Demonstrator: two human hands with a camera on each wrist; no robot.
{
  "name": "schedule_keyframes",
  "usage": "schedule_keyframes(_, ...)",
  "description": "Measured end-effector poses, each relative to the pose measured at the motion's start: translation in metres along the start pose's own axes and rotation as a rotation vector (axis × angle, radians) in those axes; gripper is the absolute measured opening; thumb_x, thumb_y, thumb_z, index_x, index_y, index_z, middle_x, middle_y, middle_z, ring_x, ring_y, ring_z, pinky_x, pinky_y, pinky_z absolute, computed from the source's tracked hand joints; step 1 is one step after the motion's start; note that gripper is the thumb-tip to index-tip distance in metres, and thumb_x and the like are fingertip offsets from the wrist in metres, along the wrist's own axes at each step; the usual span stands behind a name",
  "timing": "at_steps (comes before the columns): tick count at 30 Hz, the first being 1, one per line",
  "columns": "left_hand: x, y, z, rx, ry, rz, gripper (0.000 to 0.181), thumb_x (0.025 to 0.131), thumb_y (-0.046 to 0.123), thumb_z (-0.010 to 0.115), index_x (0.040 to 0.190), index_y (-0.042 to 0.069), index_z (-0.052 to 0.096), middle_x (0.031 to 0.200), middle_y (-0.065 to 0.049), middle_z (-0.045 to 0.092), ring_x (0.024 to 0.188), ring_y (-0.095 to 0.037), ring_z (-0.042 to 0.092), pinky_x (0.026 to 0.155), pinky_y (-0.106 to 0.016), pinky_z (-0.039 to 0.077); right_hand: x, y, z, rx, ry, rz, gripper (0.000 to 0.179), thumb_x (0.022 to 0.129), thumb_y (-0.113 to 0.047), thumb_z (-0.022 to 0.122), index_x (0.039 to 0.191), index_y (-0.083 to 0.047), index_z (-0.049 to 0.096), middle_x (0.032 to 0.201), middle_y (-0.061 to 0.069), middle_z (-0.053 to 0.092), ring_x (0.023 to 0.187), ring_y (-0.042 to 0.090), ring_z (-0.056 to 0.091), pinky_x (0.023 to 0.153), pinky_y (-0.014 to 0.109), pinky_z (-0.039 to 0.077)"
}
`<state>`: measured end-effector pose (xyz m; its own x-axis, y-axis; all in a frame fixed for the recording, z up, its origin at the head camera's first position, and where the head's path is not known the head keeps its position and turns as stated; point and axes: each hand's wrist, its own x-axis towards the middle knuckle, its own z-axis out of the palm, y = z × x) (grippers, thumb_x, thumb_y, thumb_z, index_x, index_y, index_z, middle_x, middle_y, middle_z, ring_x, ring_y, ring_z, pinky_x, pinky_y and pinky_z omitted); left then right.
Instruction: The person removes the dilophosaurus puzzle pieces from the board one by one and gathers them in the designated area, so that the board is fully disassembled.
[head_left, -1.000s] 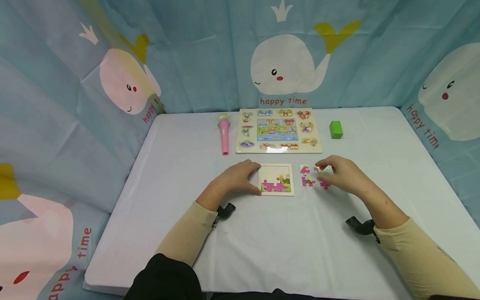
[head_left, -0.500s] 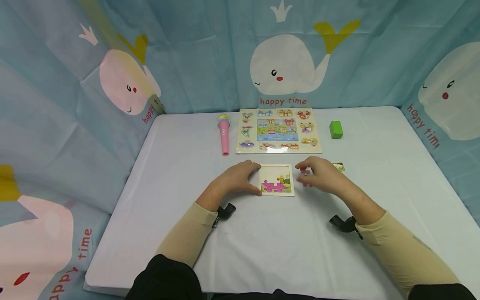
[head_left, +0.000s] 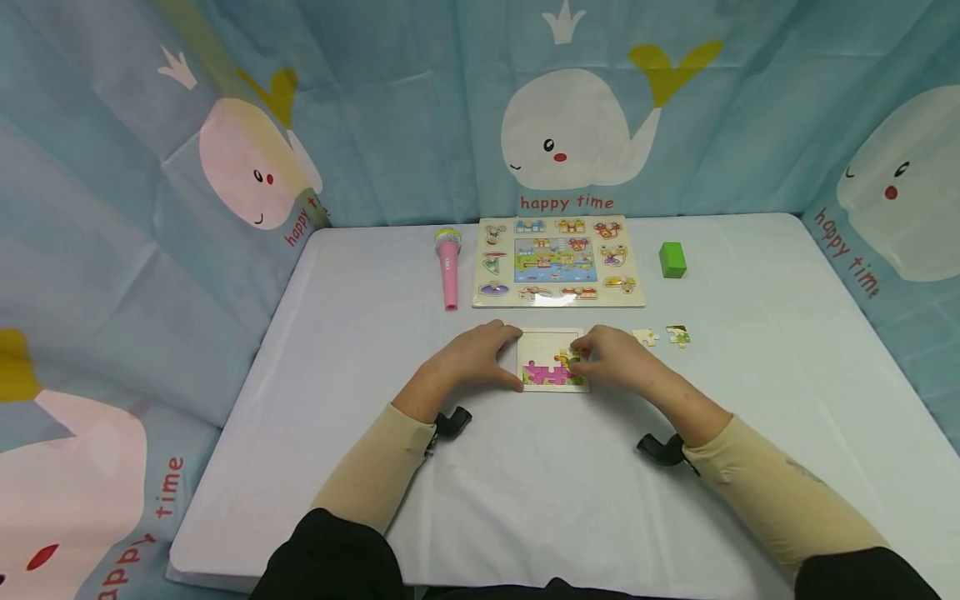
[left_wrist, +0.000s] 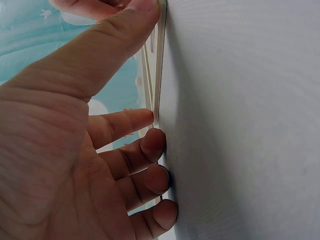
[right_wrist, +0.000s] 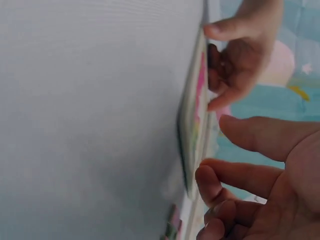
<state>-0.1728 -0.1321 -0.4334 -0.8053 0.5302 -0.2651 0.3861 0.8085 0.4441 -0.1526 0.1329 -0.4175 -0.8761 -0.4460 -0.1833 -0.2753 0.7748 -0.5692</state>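
A small square jigsaw board (head_left: 530, 343) lies on the white table, with pink and green pieces fitted along its bottom and right side. My left hand (head_left: 472, 354) holds its left edge, thumb at the near corner and index finger at the far corner. Over the board's right edge is my right hand (head_left: 618, 358). In the right wrist view, that hand's thumb (right_wrist: 255, 132) and index finger stand apart, and no piece shows between them. Two loose jigsaw pieces, a pale piece (head_left: 645, 337) and a green-brown piece (head_left: 678, 336), lie beyond the right hand, which hides the spot nearer the board.
Behind the small board lies a larger picture puzzle board (head_left: 555, 296). A pink toy microphone (head_left: 448, 271) is to its left, and a green block (head_left: 672, 260) to its right. A blue whale-print curtain (head_left: 405, 125) hangs along the back and sides.
My right hand has moved left from over the loose pieces to the board's right edge, uncovering the two pieces on the right. The left hand and the board have stayed in place.
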Motion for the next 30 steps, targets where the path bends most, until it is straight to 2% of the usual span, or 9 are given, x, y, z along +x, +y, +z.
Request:
schedule_keyframes(4, 0.0, -0.001, 0.001, 0.003, 0.002, 0.003, 0.092, 0.075, 0.053, 0.089, 0.15, 0.016, 0.05, 0.13, 0.0, 0.057, 0.113, -0.016, 0.052, 0.106, -0.037, 0.044, 0.004, -0.001, 0.005, -0.056, 0.002, 0.0, 0.037, 0.09, -0.015, 0.079, 0.118, 0.008, 0.072, 0.104, 0.014, 0.071, 0.088, 0.023, 0.06, 0.083, 0.043, 0.052)
schedule_keyframes(9, 0.0, -0.001, 0.001, -0.002, 0.01, 0.008, 0.092, 0.075, 0.052, 0.089, 0.15, 0.016, 0.051, 0.128, 0.0, 0.057, 0.111, -0.015, 0.052, 0.105, -0.036, 0.045, 0.005, -0.005, 0.007, -0.104, 0.031, 0.024, 0.033, 0.087, -0.014, 0.082, 0.112, 0.005, 0.075, 0.102, 0.014, 0.07, 0.092, 0.025, 0.062, 0.087, 0.046, 0.052)
schedule_keyframes(19, -0.001, 0.0, 0.0, -0.003, 0.006, -0.001, 0.091, 0.075, 0.052, 0.089, 0.15, 0.016, 0.051, 0.128, 0.0, 0.058, 0.112, -0.016, 0.052, 0.105, -0.036, 0.045, 0.007, -0.01, 0.006, -0.098, 0.048, 0.081, 0.031, 0.084, -0.014, 0.085, 0.107, 0.002, 0.071, 0.095, 0.01, 0.065, 0.087, 0.025, 0.058, 0.081, 0.044, 0.049)
schedule_keyframes(30, -0.001, 0.001, 0.0, -0.003, 0.0, -0.006, 0.091, 0.075, 0.052, 0.089, 0.15, 0.016, 0.051, 0.127, 0.0, 0.058, 0.111, -0.015, 0.052, 0.104, -0.036, 0.045, 0.004, -0.013, 0.007, -0.103, 0.072, 0.086, 0.032, 0.082, -0.007, 0.085, 0.11, 0.003, 0.072, 0.101, 0.013, 0.069, 0.094, 0.028, 0.062, 0.089, 0.048, 0.05)
